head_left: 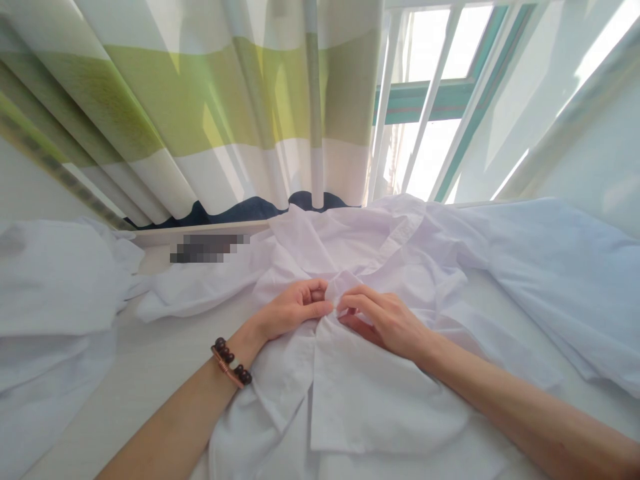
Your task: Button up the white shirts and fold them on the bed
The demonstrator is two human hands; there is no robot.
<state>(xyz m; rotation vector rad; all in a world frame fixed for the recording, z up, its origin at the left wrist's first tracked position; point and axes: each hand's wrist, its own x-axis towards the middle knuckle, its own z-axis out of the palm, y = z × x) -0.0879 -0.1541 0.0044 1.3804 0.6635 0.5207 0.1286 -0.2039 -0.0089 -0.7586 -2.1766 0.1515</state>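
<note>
A white shirt [380,393] lies spread and rumpled in front of me, its collar end away from me and its lower front edges toward me. Over its middle, my left hand [293,307] pinches the cloth of the front edge between thumb and fingers. My right hand [385,320] is closed on the same spot from the other side, its fingertips almost touching my left thumb. The cloth bunches up into a small peak between them. Whether a button sits between the fingertips is too small to tell. A dark bead bracelet [233,363] circles my left wrist.
More white garments lie at the left [55,287] and the right [565,267] on the pale surface [145,380]. Behind hangs a green-and-white curtain [200,100], beside a window with white bars [425,100]. A blurred-out patch [207,248] hides something at the back left.
</note>
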